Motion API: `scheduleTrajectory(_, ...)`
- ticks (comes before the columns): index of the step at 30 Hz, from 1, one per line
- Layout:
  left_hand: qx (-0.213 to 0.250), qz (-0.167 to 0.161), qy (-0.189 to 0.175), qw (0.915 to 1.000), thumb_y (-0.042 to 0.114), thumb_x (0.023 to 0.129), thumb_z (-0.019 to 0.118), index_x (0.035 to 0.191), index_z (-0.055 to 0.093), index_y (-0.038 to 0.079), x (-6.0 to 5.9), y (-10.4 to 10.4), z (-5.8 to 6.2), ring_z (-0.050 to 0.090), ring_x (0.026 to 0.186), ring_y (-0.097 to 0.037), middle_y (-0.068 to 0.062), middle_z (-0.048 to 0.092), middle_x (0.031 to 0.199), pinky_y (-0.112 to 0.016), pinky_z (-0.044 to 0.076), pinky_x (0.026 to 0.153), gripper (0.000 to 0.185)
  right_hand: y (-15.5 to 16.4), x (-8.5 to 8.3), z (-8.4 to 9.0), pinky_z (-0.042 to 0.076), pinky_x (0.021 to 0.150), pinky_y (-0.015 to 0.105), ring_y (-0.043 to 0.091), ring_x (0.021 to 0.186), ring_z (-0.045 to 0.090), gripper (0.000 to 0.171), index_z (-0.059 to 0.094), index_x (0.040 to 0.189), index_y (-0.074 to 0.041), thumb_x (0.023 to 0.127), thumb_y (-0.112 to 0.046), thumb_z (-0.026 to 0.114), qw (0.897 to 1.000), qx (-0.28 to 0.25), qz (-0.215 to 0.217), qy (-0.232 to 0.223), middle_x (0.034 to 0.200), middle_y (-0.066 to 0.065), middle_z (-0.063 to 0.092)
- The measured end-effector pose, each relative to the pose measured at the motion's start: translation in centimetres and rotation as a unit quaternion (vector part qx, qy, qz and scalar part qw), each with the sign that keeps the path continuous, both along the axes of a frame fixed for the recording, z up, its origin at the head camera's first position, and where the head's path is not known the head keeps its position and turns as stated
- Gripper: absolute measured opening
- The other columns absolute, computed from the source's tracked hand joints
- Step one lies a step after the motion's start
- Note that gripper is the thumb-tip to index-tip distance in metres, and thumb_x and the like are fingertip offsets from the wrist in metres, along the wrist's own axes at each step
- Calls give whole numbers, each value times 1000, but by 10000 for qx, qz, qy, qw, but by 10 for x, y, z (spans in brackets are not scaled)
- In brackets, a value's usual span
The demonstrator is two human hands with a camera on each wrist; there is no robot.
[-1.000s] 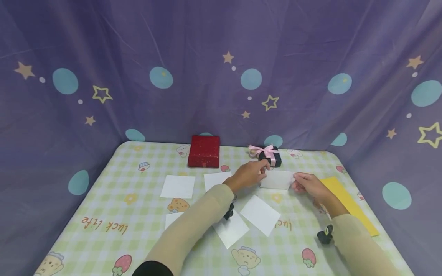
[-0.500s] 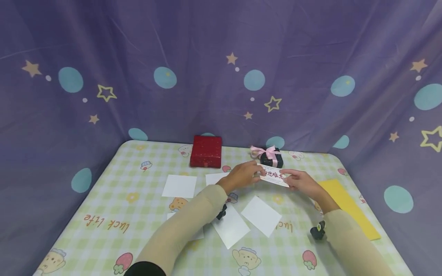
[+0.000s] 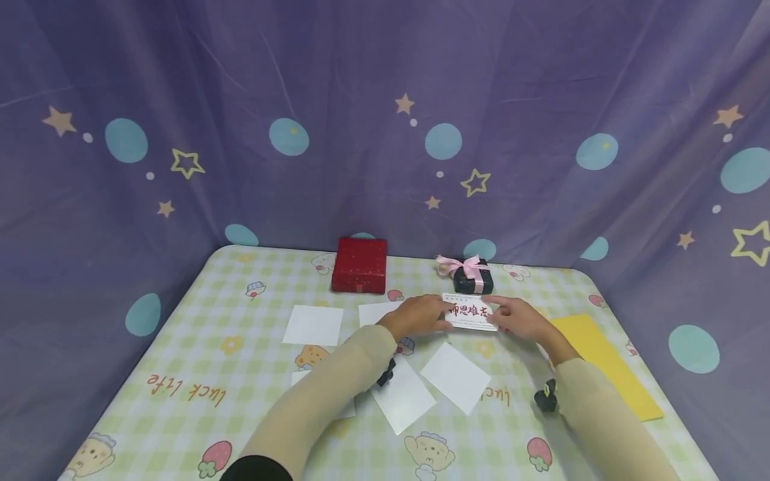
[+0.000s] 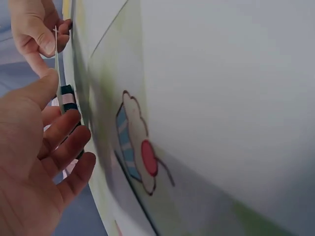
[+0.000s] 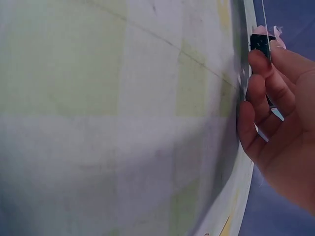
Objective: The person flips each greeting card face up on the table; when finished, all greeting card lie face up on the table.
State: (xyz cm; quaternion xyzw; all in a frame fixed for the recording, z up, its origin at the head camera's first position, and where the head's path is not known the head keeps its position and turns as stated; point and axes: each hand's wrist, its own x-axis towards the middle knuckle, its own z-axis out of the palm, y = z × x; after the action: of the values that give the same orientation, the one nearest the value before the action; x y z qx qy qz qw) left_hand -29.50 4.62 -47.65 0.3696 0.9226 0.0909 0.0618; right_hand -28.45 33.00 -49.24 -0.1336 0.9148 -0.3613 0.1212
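Both hands hold one white card (image 3: 471, 321) printed with large red Chinese characters, just in front of the small black gift box (image 3: 464, 283) with its pink ribbon bow. The left hand (image 3: 419, 314) pinches the card's left end; in the left wrist view its thumb (image 4: 42, 88) lies against the card, seen edge-on. At the other end the right hand (image 3: 522, 319) pinches it between thumb and fingers. In the right wrist view the card shows as a thin edge at the right hand's (image 5: 290, 113) fingertips, raised off the table.
Several blank white cards, such as one at left (image 3: 313, 325) and one nearer (image 3: 456, 378), lie on the checked tablecloth (image 3: 252, 427). A red box (image 3: 359, 265) stands at the back edge. A yellow envelope-like sheet (image 3: 607, 367) lies at right, partly behind the right forearm.
The card showed a blank side a second ago; now its red-lettered side faces up. Since half a second ago it has levelled out and come slightly nearer, with both hands.
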Motion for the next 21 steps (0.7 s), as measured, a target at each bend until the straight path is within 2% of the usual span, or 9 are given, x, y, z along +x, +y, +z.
scheduleTrajectory(10, -289, 32, 3, 9996, 44, 98, 65, 146, 58, 27, 5, 5, 0, 60, 97, -12, -1, 67, 114, -31, 53, 89, 51, -4, -2, 2, 39, 54, 24, 10, 58, 47, 53, 52, 147, -3, 98, -17, 66, 9992, 359, 179, 5, 71, 0, 62)
scheduleTrajectory(15, -373, 68, -12, 9993, 45, 99, 63, 147, 56, 28, 5, 7, -1, 59, 95, -12, -2, 66, 114, -31, 53, 87, 51, -5, -5, 2, 40, 58, 24, 9, 61, 49, 51, 54, 146, -2, 98, -18, 66, 9984, 470, 318, 39, 74, 0, 63)
scheduleTrajectory(21, -477, -2, 134, 9988, 45, 99, 62, 148, 56, 27, 5, 9, -2, 60, 99, -13, -3, 65, 115, -30, 53, 88, 52, -5, -7, 4, 42, 64, 26, 11, 67, 51, 52, 53, 145, -1, 98, -19, 66, 9968, 676, 421, 93, 76, 2, 65)
